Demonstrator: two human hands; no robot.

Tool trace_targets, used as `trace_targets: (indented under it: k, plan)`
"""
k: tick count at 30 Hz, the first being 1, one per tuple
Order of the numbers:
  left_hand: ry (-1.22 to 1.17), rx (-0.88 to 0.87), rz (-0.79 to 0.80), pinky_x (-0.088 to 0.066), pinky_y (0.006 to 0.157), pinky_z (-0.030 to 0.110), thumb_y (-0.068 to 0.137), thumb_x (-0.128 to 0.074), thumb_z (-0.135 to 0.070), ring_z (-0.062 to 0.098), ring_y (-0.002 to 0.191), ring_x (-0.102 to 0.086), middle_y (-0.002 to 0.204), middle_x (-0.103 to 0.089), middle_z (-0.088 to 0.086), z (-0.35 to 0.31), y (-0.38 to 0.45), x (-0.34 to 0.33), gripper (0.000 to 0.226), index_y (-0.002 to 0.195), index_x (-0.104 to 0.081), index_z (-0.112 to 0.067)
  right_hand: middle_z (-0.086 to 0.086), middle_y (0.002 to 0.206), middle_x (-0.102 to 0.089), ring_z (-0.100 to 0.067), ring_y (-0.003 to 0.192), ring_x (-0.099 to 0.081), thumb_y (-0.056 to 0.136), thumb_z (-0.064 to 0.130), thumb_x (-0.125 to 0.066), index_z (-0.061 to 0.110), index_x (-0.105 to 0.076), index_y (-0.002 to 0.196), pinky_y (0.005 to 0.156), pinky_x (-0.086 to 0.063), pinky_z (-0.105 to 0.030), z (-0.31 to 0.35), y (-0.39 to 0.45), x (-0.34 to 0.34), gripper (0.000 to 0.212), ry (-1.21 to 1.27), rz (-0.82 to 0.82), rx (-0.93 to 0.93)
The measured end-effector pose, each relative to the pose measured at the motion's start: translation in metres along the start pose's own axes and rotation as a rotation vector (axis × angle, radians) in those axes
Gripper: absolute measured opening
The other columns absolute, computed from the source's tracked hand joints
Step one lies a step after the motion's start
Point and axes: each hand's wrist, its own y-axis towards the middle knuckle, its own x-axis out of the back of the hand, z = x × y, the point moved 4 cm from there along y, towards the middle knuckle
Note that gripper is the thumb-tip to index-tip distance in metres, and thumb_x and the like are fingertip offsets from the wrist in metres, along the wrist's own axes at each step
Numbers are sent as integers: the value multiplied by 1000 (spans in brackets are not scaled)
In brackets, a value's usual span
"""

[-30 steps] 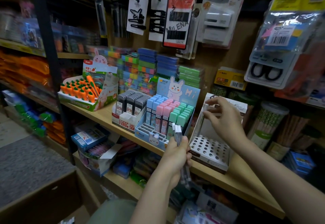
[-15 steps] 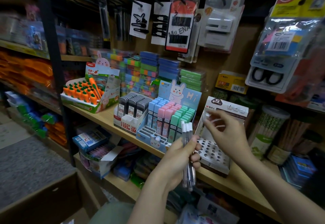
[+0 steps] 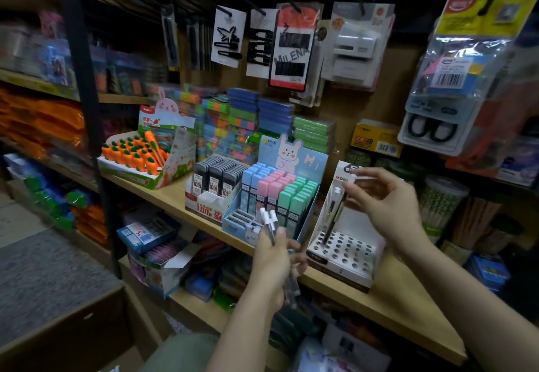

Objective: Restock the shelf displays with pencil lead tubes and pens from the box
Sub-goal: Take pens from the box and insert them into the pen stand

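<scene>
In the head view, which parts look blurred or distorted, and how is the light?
Head view: dim light throughout; the right hand and the left hand with its pens are motion-blurred; the left shelves smear toward the edge; the black upright bows from wide-angle distortion; the hanging packets show glare.

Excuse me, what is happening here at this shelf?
A person is restocking a stationery shelf. The left hand grips a small bundle of pens with white caps. The right hand is at the white pen display stand, which has many holes; it seems to hold a pen near its top, but motion blur makes this unclear. One dark pen stands in a hole at the stand's left side; most holes show no pen. Beside the stand, the pastel lead tube display looks nearly full.
</scene>
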Motion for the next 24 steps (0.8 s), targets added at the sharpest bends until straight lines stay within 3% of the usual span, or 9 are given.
trace_targets:
  k: [2, 5, 9, 12, 17, 21, 24]
  plan:
    - [20, -5, -11, -42, 46, 23, 103, -41, -28, 7, 47, -43, 70, -47, 0, 3, 4, 3, 17, 112, -50, -17, -1, 89, -74, -14, 84, -72, 83, 13, -74, 18, -71, 101, 73, -59, -28, 2, 4, 7, 19, -144, -52, 115]
    - [6, 27, -2, -33, 41, 21, 103, -43, -28, 5, 43, -35, 64, -41, -3, 5, 6, 3, 10, 104, -48, -20, 3, 90, -72, -9, 85, -70, 83, 14, -74, 19, -70, 102, 75, -59, -27, -2, 5, 2, 20, -246, -63, 202]
    - [-43, 102, 35, -35, 40, 20, 102, -46, -22, 5, 42, -39, 57, -46, -5, 9, 6, 1, 9, 105, -52, -16, 11, 87, -69, 0, 83, -68, 83, 12, -74, 22, -68, 99, 72, -58, -17, -13, 5, -7, 20, -254, -66, 238]
    - [-22, 103, 50, -39, 44, 21, 101, -47, -16, 5, 48, -44, 71, -50, 0, 7, 6, -1, 18, 116, -56, -15, 14, 87, -69, 0, 83, -68, 84, 12, -74, 27, -68, 98, 72, -56, -14, -20, 7, -10, 21, -277, -51, 242]
    - [-23, 84, 83, -46, 51, 21, 101, -47, -13, 8, 61, -54, 90, -69, 5, 1, 1, -4, 20, 117, -57, -16, 13, 87, -70, 0, 82, -69, 84, 16, -74, 28, -68, 99, 74, -58, -18, -29, 11, -9, 20, -305, -40, 224]
    - [9, 65, 102, -52, 55, 26, 102, -46, -21, 11, 65, -62, 87, -74, 2, -1, -3, -3, 20, 116, -59, -26, 10, 81, -71, -1, 75, -69, 81, 20, -78, 25, -69, 96, 69, -60, -24, -31, 20, -9, 18, -377, -43, 201]
    - [31, 50, 120, -51, 56, 26, 101, -47, -22, 10, 61, -57, 79, -72, 1, -1, -5, -3, 19, 113, -60, -30, 10, 76, -69, 1, 70, -68, 77, 22, -81, 24, -67, 92, 66, -58, -21, -30, 23, -14, 20, -469, -6, 212]
